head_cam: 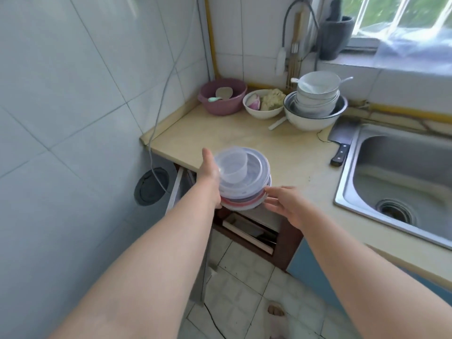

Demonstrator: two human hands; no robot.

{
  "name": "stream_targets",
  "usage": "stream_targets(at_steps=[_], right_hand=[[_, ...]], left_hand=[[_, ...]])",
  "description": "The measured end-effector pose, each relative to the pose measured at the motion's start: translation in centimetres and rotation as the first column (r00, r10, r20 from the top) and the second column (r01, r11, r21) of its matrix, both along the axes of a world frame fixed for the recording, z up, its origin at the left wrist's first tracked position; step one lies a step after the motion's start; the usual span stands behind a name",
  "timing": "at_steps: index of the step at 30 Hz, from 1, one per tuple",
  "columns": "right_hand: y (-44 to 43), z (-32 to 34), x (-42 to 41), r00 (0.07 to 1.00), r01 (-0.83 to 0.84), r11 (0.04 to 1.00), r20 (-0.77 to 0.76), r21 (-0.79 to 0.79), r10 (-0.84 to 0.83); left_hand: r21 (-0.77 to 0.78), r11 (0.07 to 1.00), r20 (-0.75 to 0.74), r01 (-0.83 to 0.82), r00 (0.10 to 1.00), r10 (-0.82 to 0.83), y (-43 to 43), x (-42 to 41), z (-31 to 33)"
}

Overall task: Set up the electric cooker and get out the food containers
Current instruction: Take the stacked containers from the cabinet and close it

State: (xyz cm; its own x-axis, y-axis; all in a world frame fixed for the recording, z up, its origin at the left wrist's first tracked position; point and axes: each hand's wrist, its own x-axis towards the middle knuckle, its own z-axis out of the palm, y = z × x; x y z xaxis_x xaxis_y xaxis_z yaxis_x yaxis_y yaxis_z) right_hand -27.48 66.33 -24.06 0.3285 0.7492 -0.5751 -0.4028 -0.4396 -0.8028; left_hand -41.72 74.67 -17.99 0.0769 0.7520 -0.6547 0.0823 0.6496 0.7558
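A stack of round food containers [247,189], clear plastic over a pink-rimmed one, hangs at the front edge of the beige counter [288,152]. A small clear cup [232,166] lies on the stack's lid. My left hand [209,173] holds the stack from its left side and underneath. My right hand [285,204] touches the stack's right rim with straight fingers. No electric cooker is in view.
Below the stack an open cupboard [249,228] shows a shelf. At the counter's back stand a pink basin [223,96], a white bowl of food [264,104] and stacked bowls [316,99]. A cleaver [341,143] lies beside the steel sink [401,179]. A cable [161,99] hangs down the tiled wall.
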Motion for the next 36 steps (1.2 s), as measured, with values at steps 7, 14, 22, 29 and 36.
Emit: stream_targets(at_steps=[7,14,22,29,36], right_hand=[[2.7,-0.1,7.5,0.996,0.076,0.994,0.061,-0.083,-0.071],[5.1,-0.9,11.6,0.991,0.133,0.988,0.039,-0.083,-0.13],[4.6,-1.6,11.1,0.969,0.245,0.967,0.045,-0.075,-0.242],[0.7,-0.9,6.0,0.903,0.4,0.915,0.194,-0.055,-0.383],[-1.8,-2.1,-4.4,0.973,0.141,0.988,0.191,-0.067,-0.126]], left_hand=[[0.021,0.996,0.005,0.089,0.996,-0.089,3.1,8.0,-0.5],[0.02,0.996,-0.018,0.091,0.996,-0.09,5.8,12.9,-0.7],[0.018,0.999,0.013,0.04,0.999,-0.04,5.5,12.3,-0.2],[0.06,0.995,-0.122,-0.083,0.988,0.09,1.9,3.7,-0.5],[0.025,0.994,-0.304,-0.106,0.947,0.109,-3.3,-9.6,-3.4]])
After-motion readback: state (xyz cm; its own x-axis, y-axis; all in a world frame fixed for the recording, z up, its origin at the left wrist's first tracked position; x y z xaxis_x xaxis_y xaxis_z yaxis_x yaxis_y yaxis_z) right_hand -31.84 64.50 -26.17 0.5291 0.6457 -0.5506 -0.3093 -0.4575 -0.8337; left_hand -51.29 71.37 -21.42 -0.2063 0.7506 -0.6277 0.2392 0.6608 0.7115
